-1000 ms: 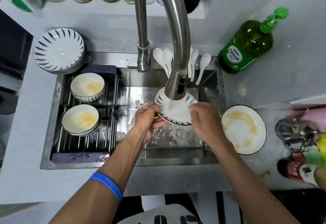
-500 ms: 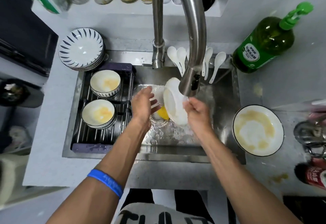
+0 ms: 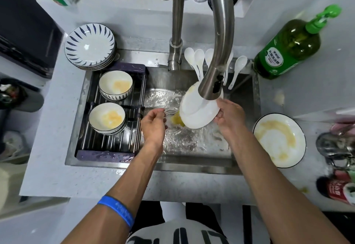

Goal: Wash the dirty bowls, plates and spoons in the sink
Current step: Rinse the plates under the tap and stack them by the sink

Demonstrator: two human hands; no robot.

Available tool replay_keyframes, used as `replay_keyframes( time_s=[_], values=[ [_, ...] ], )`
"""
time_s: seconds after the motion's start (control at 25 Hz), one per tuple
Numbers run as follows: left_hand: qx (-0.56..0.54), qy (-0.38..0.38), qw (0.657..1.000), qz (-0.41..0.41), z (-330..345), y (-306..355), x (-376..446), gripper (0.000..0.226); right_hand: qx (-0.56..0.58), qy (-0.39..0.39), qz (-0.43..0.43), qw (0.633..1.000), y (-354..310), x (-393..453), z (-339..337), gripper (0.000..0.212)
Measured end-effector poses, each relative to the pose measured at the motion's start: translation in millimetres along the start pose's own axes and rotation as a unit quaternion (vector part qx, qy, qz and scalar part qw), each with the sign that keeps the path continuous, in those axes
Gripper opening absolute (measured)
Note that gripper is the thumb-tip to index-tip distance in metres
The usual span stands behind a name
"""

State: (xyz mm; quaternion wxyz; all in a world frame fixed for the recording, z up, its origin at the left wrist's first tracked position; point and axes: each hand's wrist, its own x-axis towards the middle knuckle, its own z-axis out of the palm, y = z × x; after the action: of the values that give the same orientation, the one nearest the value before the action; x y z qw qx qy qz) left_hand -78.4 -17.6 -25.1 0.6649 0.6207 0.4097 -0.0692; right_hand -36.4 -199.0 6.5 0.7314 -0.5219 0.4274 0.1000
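Over the sink (image 3: 172, 162), right hand (image 3: 229, 115) tips bowl (image 3: 197, 111), yellow liquid (image 3: 177, 121) pouring.

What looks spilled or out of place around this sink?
Yellowish smears sit on the counter: one between the soap bottle and dirty plate, another at the front right edge. Nothing looks broken.

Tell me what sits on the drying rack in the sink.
On the rack: two bowl stacks, the far one and the near one, each top bowl smeared yellow inside. The lower bowls' insides are covered.
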Motion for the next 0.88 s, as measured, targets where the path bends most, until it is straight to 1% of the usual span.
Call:
replay_keyframes(
  time_s=[0.08,0.24,0.36,0.4,0.44,0.48,0.52,0.56,0.6,0.64,0.68,0.72,0.76,0.8,0.84,0.88],
  values=[
    [0.001,0.000,1.000,-0.002,-1,1,0,0.016,0.000,-0.001,0.014,1.000,-3,2,-7,0.015],
    [0.001,-0.013,1.000,-0.005,1,-2,-4,0.015,-0.060,-0.028,0.062,0.996,8,0,-22,0.008],
    [0.009,-0.018,1.000,-0.019,2,-3,-10,0.017,-0.059,-0.040,0.064,0.995,24,-10,-29,0.005],
    [0.010,-0.028,0.999,-0.021,2,-2,-12,0.016,-0.064,-0.035,0.045,0.996,27,-13,-30,0.007],
    [0.009,-0.054,0.998,-0.018,3,-1,-13,0.013,-0.093,-0.030,0.001,0.995,30,-17,-30,0.012],
    [0.012,-0.100,0.995,-0.023,6,5,-18,0.010,-0.165,-0.033,-0.071,0.983,34,-20,-29,0.017],
    [0.030,-0.159,0.986,-0.029,13,12,-21,0.015,-0.261,-0.045,-0.157,0.951,40,-25,-26,0.018],
    [0.050,-0.215,0.975,-0.039,23,16,-27,0.026,-0.348,-0.062,-0.245,0.903,46,-32,-21,0.018],
    [0.064,-0.250,0.965,-0.033,33,20,-33,0.028,-0.405,-0.073,-0.325,0.852,53,-39,-14,0.017],
    [0.072,-0.243,0.967,-0.013,42,24,-38,0.021,-0.429,-0.081,-0.391,0.811,57,-45,-9,0.017],
    [0.075,-0.200,0.977,0.018,47,28,-42,0.017,-0.429,-0.102,-0.431,0.787,58,-49,-5,0.020],
    [0.080,-0.150,0.985,0.043,47,30,-40,0.024,-0.420,-0.148,-0.429,0.786,57,-49,-3,0.029],
    [0.067,-0.112,0.990,0.056,44,31,-36,0.036,-0.426,-0.214,-0.389,0.788,53,-46,-4,0.038],
    [0.051,-0.103,0.992,0.054,39,33,-30,0.047,-0.472,-0.265,-0.336,0.770,48,-42,-5,0.044],
    [0.048,-0.111,0.991,0.049,35,31,-25,0.052,-0.547,-0.284,-0.298,0.729,42,-40,-4,0.047],
    [0.049,-0.120,0.990,0.052,31,31,-21,0.051,-0.600,-0.294,-0.282,0.688,39,-35,-2,0.051]
  ],
)
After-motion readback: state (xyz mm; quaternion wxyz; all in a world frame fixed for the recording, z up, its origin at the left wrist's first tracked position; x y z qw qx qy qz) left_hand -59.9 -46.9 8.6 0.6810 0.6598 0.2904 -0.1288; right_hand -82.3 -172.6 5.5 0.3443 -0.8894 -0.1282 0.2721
